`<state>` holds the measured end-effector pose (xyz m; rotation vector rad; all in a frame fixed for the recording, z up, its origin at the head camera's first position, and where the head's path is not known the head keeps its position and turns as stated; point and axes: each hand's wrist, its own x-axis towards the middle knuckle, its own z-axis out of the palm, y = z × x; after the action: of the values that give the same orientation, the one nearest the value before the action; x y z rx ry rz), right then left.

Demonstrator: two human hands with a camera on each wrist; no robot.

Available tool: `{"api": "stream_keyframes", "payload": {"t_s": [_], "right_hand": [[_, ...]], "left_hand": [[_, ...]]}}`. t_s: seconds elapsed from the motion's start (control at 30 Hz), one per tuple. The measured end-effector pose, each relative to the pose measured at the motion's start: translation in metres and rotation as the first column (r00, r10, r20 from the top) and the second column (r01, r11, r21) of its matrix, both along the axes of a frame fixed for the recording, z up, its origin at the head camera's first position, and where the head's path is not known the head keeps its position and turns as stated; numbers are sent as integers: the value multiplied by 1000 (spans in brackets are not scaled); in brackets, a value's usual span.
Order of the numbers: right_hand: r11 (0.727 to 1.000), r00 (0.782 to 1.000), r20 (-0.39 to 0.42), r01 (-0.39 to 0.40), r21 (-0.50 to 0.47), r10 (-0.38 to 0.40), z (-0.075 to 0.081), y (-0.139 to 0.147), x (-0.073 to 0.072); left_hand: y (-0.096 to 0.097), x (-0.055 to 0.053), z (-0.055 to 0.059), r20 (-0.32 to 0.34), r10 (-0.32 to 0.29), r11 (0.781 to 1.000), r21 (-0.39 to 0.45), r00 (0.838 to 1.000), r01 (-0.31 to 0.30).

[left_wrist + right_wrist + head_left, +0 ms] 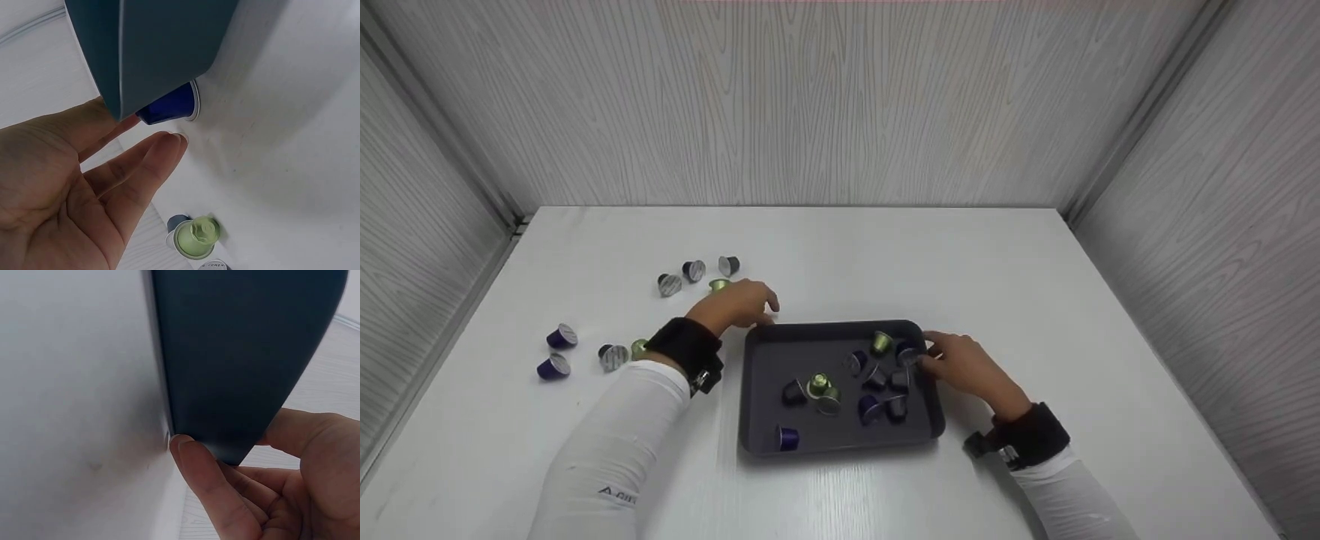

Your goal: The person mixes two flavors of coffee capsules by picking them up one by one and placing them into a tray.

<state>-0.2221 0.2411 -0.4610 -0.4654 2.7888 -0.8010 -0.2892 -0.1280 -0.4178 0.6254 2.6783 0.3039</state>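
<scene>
A dark grey rectangular tray (840,452) holds several coffee capsules, green, blue and dark, lying loosely on its floor. My right hand (964,365) grips the tray's right side near the far corner; in the right wrist view, fingertips (191,455) press its lower edge. At the far left corner is my left hand (739,304), its fingers extended. In the left wrist view, a blue capsule (171,106) shows partly behind the tray's corner, close to the left fingertips (169,143) with a small gap between. The left thumb's tip is hidden behind the tray.
Left of the tray, more capsules lie on the white table (997,277): blue ones (554,367), silver-lidded dark ones (669,284) and green ones (720,284). Wood-grained panels (810,105) enclose the table at the back and both sides.
</scene>
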Motion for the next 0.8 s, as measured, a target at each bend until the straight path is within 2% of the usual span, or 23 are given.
{"api": "stream_keyframes", "payload": {"t_s": [0.17, 0.5, 0.63, 0.8], "right_hand": [[1000, 1000, -13, -12, -10, 12, 0, 0, -1], [999, 999, -47, -27, -21, 26, -3, 1, -1], [999, 999, -44, -25, -23, 24, -2, 0, -1], [1000, 999, -30, -18, -26, 17, -1, 0, -1]], "left_hand": [[-1, -3, -3, -24, -18, 1000, -23, 1000, 18], [-1, -5, -10, -65, 6, 994, -110, 998, -13], [-2, -6, -8, -92, 12, 993, -116, 996, -23], [-4, -3, 0, -112, 36, 996, -81, 993, -46]]}}
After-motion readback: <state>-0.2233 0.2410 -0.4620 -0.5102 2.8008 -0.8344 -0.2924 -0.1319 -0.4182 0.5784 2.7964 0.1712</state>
